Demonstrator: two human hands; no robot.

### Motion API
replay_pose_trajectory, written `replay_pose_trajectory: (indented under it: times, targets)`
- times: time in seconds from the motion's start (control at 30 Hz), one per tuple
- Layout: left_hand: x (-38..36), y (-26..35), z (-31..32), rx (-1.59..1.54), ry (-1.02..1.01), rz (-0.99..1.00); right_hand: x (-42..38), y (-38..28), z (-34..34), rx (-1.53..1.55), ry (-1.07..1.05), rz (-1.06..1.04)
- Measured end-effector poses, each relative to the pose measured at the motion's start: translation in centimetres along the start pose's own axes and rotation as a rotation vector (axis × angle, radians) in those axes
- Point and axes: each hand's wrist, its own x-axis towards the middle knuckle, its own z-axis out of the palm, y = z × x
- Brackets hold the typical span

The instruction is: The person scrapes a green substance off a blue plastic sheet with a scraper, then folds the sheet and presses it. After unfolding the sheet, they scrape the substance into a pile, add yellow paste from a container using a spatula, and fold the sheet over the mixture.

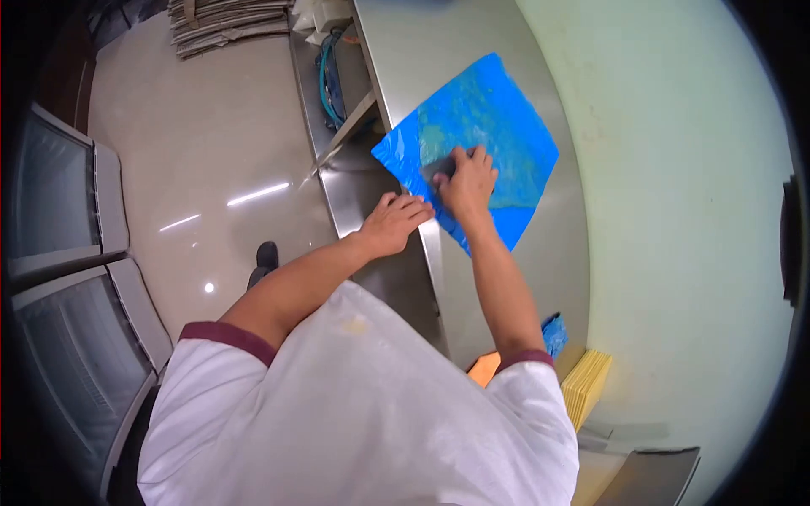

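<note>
A blue plastic sheet lies turned cornerwise on the steel table, with a wet-looking yellow-green layer spread over its middle. My right hand is closed around a dark flat scraper and presses it onto this layer; much of the scraper is hidden under my fingers. At the sheet's near left edge, my left hand lies palm down with its fingers stretched out, the fingertips touching the blue plastic by the table edge.
The steel table runs along a pale wall. Near my right arm are an orange item, a crumpled blue plastic piece and a yellow ridged stack. Stacked cardboard and glass-fronted cabinets stand to the left.
</note>
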Motion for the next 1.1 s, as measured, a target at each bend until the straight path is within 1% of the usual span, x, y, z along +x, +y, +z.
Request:
replay_pose_trajectory:
  times: [0.1, 0.17, 0.23, 0.27, 0.3, 0.4, 0.43, 0.53, 0.57, 0.67, 0.7, 0.77, 0.87, 0.9, 1.0, 1.03, 1.1]
  targets:
    - [0.7, 0.5, -0.7, 0.042, -0.021, 0.024, 2.0, 0.7, 0.5, -0.052, 0.14, 0.005]
    - [1.3, 0.9, -0.9, 0.025, 0.005, 0.023, 1.9, 1.3, 0.0, -0.048, 0.091, 0.042]
    - [0.7, 0.3, -1.5, -0.239, 0.133, -0.057, 2.3, 1.3, -1.3, -0.021, 0.03, 0.067]
    - [0.1, -0.2, -1.4, -0.373, 0.179, -0.096, 1.2, 1.9, -1.7, 0.01, -0.017, 0.108]
    - [0.3, -0.3, -0.7, -0.453, 0.506, -0.303, 0.5, 2.3, -1.8, 0.042, -0.068, 0.155]
    - [2.8, -1.5, 1.7, -0.947, 0.538, -0.987, -0.5, 1.6, -1.4, 0.102, -0.143, 0.125]
    - [4.1, -0.4, -3.0, -1.271, 0.172, -1.003, -0.6, 1.3, -1.2, 0.09, -0.136, 0.119]
    - [5.2, -1.2, 0.0, -1.198, 0.103, -1.007, -0.5, 0.5, -0.8, 0.045, -0.107, 0.111]
    - [5.1, -1.1, 0.5, -1.204, 0.174, -0.961, -0.5, 0.2, -0.8, 0.02, -0.091, 0.125]
    - [4.6, -2.0, 3.3, -1.239, 0.267, -0.891, 0.4, 0.8, 0.1, -0.058, 0.001, 0.125]
    - [4.6, -1.8, 3.0, -1.188, 0.224, -0.948, 0.9, 1.2, 0.6, -0.088, 0.037, 0.116]
    - [4.9, -1.4, 1.5, -1.085, 0.139, -1.031, 2.6, 2.4, 1.5, -0.108, 0.061, 0.176]
    - [4.8, -1.2, 2.3, -1.217, 0.299, -0.929, 2.6, 3.1, 1.1, -0.105, 0.096, 0.23]
    - [4.8, -1.4, 2.4, -1.191, 0.253, -0.931, 2.9, 3.1, 0.9, -0.099, 0.099, 0.226]
    - [5.1, -2.2, 0.2, -1.42, 0.031, -1.062, 1.8, 2.4, -0.9, -0.032, -0.014, 0.192]
    - [5.1, -2.1, -1.0, -1.509, 0.077, -1.094, 1.6, 1.7, -1.2, -0.013, -0.041, 0.146]
    - [5.3, -2.9, -0.8, -1.323, 0.047, -1.039, 0.2, -0.1, -1.3, 0.033, -0.12, 0.09]
